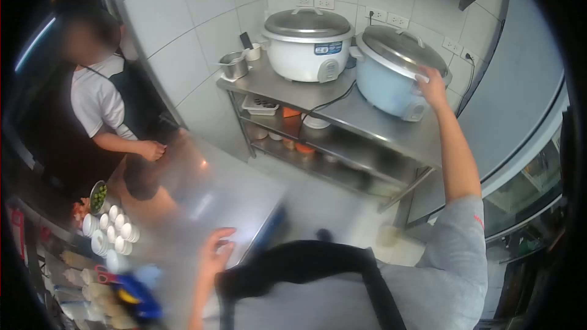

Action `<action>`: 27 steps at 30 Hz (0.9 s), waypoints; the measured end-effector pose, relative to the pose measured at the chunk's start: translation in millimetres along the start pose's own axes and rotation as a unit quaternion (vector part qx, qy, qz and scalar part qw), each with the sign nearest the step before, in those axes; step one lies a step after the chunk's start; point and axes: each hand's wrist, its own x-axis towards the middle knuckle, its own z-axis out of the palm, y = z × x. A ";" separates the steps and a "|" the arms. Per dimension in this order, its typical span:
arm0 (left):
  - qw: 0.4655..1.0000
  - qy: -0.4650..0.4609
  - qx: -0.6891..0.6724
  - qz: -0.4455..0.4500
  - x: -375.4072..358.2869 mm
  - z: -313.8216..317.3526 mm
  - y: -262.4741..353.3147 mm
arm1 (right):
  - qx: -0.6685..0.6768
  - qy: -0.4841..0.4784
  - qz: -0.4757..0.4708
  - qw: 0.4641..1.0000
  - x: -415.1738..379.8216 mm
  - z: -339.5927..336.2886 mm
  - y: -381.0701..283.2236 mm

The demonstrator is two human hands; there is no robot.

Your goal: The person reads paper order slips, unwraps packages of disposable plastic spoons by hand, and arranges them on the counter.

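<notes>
My right hand (433, 87) reaches out to the light blue rice cooker (384, 82) on the steel shelf unit. Its fingers are bent together at the front rim, just below the metal lid (403, 46), with a small white bit showing at the fingertips. I cannot make out what that bit is, or whether the fingers grip the rim. Low over the steel counter (229, 192), my left hand (217, 249) is slightly blurred, its fingers apart and holding nothing. A white rice cooker (299, 55) with its lid on stands left of the blue one.
A metal pot (233, 65) stands at the shelf unit's left end; a black cord (333, 102) hangs over its front. Across the counter stands another person (101, 98). White cups (116, 229) and a bowl of green pieces (98, 197) sit at the counter's left.
</notes>
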 end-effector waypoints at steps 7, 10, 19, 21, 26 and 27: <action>0.992 0.112 0.029 -0.054 52.7 77.7 30.9 | -0.022 -0.048 0.102 0.993 168.5 91.9 174.3; 0.987 0.138 0.055 -0.069 60.6 107.1 28.2 | 0.037 -0.073 0.110 0.991 209.3 113.9 191.7; 0.974 0.180 0.053 -0.126 82.5 149.7 17.7 | -0.082 -0.095 -0.054 0.991 257.6 125.9 228.5; 0.972 0.183 0.081 -0.126 92.1 156.3 19.4 | -0.074 -0.081 -0.074 0.991 254.0 126.6 230.4; 0.979 0.171 0.049 -0.101 104.0 169.9 18.6 | -0.046 -0.078 -0.060 0.994 248.5 129.1 223.5; 0.981 0.167 0.043 -0.090 104.9 171.3 17.1 | -0.048 -0.086 -0.051 0.994 248.6 127.0 222.6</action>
